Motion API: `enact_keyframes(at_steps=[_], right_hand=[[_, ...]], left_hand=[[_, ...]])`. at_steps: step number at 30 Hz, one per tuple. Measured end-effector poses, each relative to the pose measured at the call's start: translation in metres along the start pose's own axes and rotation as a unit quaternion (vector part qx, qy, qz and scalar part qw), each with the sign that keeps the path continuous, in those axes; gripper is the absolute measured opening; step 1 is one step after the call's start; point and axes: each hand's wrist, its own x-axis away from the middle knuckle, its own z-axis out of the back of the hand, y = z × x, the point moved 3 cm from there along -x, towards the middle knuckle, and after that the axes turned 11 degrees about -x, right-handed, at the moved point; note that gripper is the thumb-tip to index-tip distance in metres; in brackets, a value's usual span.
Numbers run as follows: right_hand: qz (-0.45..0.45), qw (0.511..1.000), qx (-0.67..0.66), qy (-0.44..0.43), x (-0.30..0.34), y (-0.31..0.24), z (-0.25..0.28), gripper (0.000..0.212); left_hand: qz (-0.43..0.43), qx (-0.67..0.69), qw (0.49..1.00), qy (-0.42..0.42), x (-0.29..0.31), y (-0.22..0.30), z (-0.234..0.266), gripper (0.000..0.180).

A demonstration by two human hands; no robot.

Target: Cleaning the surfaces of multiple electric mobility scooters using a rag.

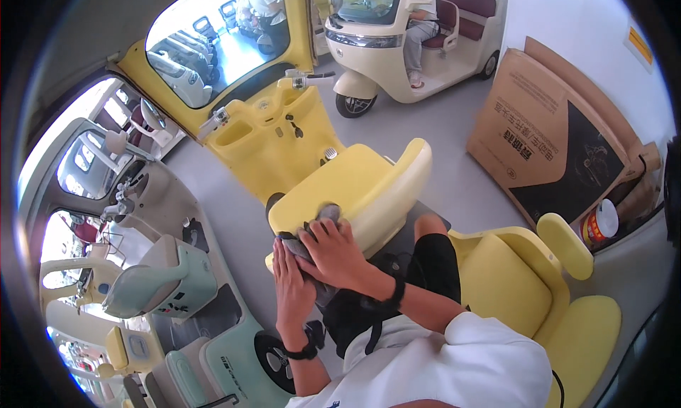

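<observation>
Both my hands meet at the left rear corner of the yellow front seat point(347, 177), over a crumpled dark grey cloth point(328, 212). With bent fingers, my right hand point(333, 252) grips the cloth from above. Beside it, my left hand point(289, 284) has its fingers drawn together and pressed against the cloth's near left side; its thumb is partly hidden. Part of the cloth sticks out beyond my right fingers, and more hangs below my palms. The seat has a pale raised backrest point(408, 174) along its right side.
Ahead stand the yellow vehicle's dashboard point(273, 135) and windshield frame point(308, 25). Yellow rear seats point(507, 280) lie to my right. Beyond are a cardboard box point(525, 117), a round tin point(601, 220) and a cream three-wheeler point(376, 53) with a seated person. Green and grey vehicles point(163, 280) line the left.
</observation>
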Motion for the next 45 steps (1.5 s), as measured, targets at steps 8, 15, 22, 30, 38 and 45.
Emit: enact_keyframes(at_steps=[8,15,22,30,38,45], right_hand=[[0.022,0.970,0.101,-0.218,-0.024,-0.010,-0.044,0.034],[0.049,0.968,0.077,-0.235,0.014,-0.007,-0.013,0.040],[-0.067,0.974,0.126,-0.174,0.052,0.038,0.078,0.051],[-0.236,0.960,0.111,-0.098,0.073,0.089,0.106,0.069],[-0.047,0.973,0.039,-0.222,0.013,0.054,0.056,0.061],[0.037,0.978,-0.008,-0.204,-0.011,-0.012,-0.036,0.049]], left_hand=[[0.112,-0.044,0.990,-0.076,-0.008,-0.024,0.019,0.047],[0.077,0.030,0.997,0.000,-0.009,0.003,0.022,0.058],[-0.083,0.158,0.984,-0.004,-0.063,0.074,-0.010,0.056],[-0.172,0.090,0.975,0.104,-0.089,0.136,-0.057,0.036],[-0.062,0.085,0.987,0.120,-0.055,0.071,-0.036,0.039],[0.087,0.238,0.960,0.118,-0.015,-0.040,-0.016,0.039]])
